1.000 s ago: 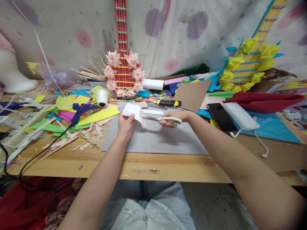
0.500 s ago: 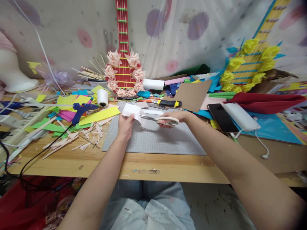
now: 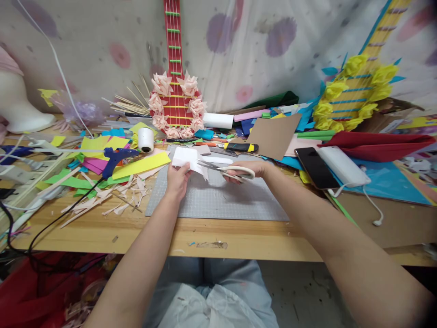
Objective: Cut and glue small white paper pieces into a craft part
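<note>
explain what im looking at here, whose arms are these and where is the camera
There is no machine here. The camera sits on a person's head and looks forward and down, so the two bare arms reaching in from below are that person's own.

The left hand pinches a piece of white paper. The right hand has its grip on cream-handled scissors, whose blades point at the paper's edge.

Both hands work over a grey cutting mat on a wooden table. Around it lie coloured paper scraps, a blue glue gun, a white roll, a utility knife and a dark phone. At the back stands a red paper guitar ringed with pink flowers.
</note>
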